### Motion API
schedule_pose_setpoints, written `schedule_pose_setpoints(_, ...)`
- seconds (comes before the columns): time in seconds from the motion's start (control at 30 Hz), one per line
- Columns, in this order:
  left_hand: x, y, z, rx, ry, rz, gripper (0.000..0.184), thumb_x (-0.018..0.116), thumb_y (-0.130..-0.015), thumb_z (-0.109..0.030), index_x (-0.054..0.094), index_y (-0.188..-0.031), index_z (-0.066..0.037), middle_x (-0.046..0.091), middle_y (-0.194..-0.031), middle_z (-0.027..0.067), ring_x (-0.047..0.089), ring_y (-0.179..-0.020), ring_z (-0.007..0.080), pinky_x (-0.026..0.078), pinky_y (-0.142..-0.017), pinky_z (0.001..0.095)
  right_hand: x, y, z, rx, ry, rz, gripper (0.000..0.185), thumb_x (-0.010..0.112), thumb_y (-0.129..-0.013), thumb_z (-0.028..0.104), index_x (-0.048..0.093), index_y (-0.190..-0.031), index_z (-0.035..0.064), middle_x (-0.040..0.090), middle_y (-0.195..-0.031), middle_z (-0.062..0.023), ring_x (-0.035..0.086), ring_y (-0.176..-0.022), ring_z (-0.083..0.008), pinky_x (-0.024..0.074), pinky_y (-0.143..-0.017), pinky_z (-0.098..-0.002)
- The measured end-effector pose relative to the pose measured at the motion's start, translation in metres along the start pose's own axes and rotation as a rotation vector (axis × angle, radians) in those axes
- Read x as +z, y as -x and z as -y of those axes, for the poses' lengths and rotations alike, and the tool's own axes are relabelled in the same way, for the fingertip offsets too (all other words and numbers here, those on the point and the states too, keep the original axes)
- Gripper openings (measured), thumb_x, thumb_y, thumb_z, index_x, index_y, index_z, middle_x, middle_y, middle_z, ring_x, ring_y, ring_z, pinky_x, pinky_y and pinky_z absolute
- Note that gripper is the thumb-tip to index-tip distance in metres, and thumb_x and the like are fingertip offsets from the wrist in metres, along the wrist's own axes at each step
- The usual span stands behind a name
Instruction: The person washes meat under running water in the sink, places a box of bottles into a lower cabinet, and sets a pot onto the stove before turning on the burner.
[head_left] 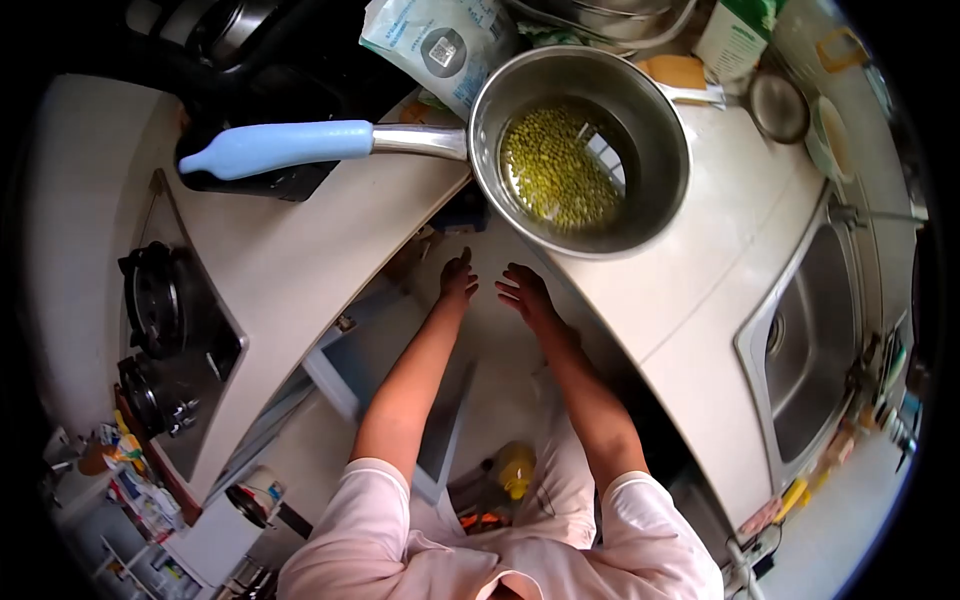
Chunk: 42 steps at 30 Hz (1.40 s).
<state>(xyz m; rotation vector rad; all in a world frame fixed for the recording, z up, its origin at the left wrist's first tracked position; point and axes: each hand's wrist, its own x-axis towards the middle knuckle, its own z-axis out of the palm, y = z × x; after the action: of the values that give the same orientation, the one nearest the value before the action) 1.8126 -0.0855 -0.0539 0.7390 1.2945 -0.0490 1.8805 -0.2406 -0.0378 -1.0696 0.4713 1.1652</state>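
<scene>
Both hands are empty: the left hand [458,280] and the right hand [526,294] hang apart in the gap below the table's [690,270] inner corner, fingers loosely spread, pinching nothing. The saucepan [655,160] appears at that inner corner, green beans [545,165] in liquid inside, its blue handle [290,145] pointing left. The step in hand looks like a pause between contacts; moving the saucepan would call for a hand raised past the table's edge, closing round the handle, keeping it level.

Saucepan [660,170] of small green beans [555,170], left hand [457,279] and right hand [527,292] before it, sink [815,350] to its right, stove [205,345] to its left
</scene>
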Motion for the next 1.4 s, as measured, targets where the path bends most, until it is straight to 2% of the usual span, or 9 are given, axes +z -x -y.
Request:
schedule_pose_setpoints(0.3, 0.001, -0.166, 0.002, -0.058, 0.460, 0.087, 0.097, 0.072, -0.064, -0.053, 0.022, -0.135, -0.011, 0.022, -0.132, 0.0174, 0.033, -0.114, 0.0395, 0.033, -0.093, 0.0499, 0.028, -0.162, 0.017, 0.044, 0.292, -0.213, 0.071, 0.068, -0.070, 0.049, 0.041, -0.121, 0.0074, 0.043, -0.113, -0.0090, 0.052, -0.088, -0.0258, 0.0487, -0.068, -0.0380)
schedule_pose_setpoints(0.47, -0.009, -0.194, 0.001, 0.032, 0.373, 0.189, 0.053, 0.052, -0.084, -0.042, 0.044, -0.128, -0.013, 0.045, -0.118, 0.0133, 0.047, -0.097, 0.0311, 0.039, -0.086, 0.0415, 0.011, -0.252, -0.010, 0.023, 0.296, 0.052, 0.059, 0.063, -0.075, 0.047, 0.049, -0.113, 0.0042, 0.050, -0.103, -0.0079, 0.051, -0.089, -0.0191, 0.0463, -0.050, -0.0296)
schedule_pose_setpoints(0.6, -0.014, -0.180, 0.014, 1.221, -0.344, 0.175, 0.048, 0.056, -0.085, -0.024, 0.042, -0.128, -0.009, 0.048, -0.122, 0.0099, 0.049, -0.109, 0.0245, 0.041, -0.090, 0.0344, 0.052, -0.211, 0.006, -0.100, 0.197, 0.047, 0.050, 0.058, -0.080, 0.043, 0.050, -0.114, 0.0074, 0.054, -0.098, -0.0054, 0.051, -0.085, -0.0150, 0.0428, -0.046, -0.0255)
schedule_pose_setpoints(0.77, -0.010, -0.172, 0.022, 1.100, -0.498, 0.196, 0.047, 0.056, -0.085, -0.020, 0.042, -0.127, -0.003, 0.048, -0.124, 0.0089, 0.047, -0.113, 0.0213, 0.039, -0.093, 0.0348, 0.033, -0.215, -0.018, -0.117, -0.094, 0.126, 0.041, 0.052, -0.085, 0.035, 0.049, -0.119, 0.0123, 0.055, -0.102, -0.0033, 0.053, -0.086, -0.0148, 0.0473, -0.063, -0.0284)
schedule_pose_setpoints(0.9, 0.004, -0.183, 0.013, 0.398, 0.492, 0.406, 0.041, 0.059, -0.083, -0.018, 0.049, -0.121, -0.005, 0.052, -0.117, 0.0076, 0.050, -0.107, 0.0200, 0.041, -0.089, 0.0312, 0.008, -0.251, -0.031, -0.164, -0.267, 0.463, 0.038, 0.052, -0.085, 0.024, 0.048, -0.121, 0.0104, 0.053, -0.110, -0.0073, 0.051, -0.097, -0.0193, 0.0455, -0.078, -0.0333)
schedule_pose_setpoints(0.97, 0.003, -0.163, 0.000, 0.982, 0.015, 0.290, 0.038, 0.059, -0.083, -0.019, 0.051, -0.118, -0.005, 0.055, -0.109, 0.0065, 0.052, -0.099, 0.0180, 0.042, -0.084, 0.0302, 0.014, -0.257, -0.032, -0.305, -0.338, 0.571, 0.037, 0.053, -0.085, 0.018, 0.048, -0.120, 0.0088, 0.053, -0.109, -0.0098, 0.051, -0.098, -0.0219, 0.0448, -0.081, -0.0353)
schedule_pose_setpoints(1.07, -0.012, -0.191, -0.033, 0.606, 0.192, 0.377, 0.033, 0.056, -0.085, -0.023, 0.053, -0.112, -0.006, 0.056, -0.098, 0.0033, 0.053, -0.089, 0.0135, 0.045, -0.076, 0.0290, 0.070, -0.223, -0.009, -0.551, -0.297, 0.496, 0.034, 0.053, -0.085, 0.014, 0.049, -0.118, 0.0071, 0.055, -0.107, -0.0126, 0.052, -0.098, -0.0247, 0.0431, -0.082, -0.0382)
schedule_pose_setpoints(1.23, -0.012, -0.193, -0.051, 0.505, 0.194, 0.386, 0.037, 0.054, -0.086, -0.029, 0.050, -0.117, -0.009, 0.056, -0.103, 0.0025, 0.055, -0.089, 0.0133, 0.047, -0.074, 0.0274, 0.061, -0.234, 0.004, -1.165, 0.925, 0.266, 0.044, 0.051, -0.087, 0.020, 0.039, -0.127, 0.0074, 0.047, -0.120, -0.0118, 0.047, -0.107, -0.0261, 0.0377, -0.087, -0.0402)
schedule_pose_setpoints(1.4, -0.007, -0.237, -0.007, 0.756, 0.172, 0.328, 0.023, 0.053, -0.084, -0.006, 0.054, -0.107, -0.003, 0.057, -0.095, 0.0080, 0.055, -0.090, 0.0193, 0.046, -0.075, 0.0312, 0.052, -0.174, -0.011, -0.206, -0.050, 0.222, 0.051, 0.045, -0.091, 0.029, 0.027, -0.135, 0.0098, 0.033, -0.134, -0.0084, 0.037, -0.120, -0.0243, 0.0313, -0.096, -0.0443)
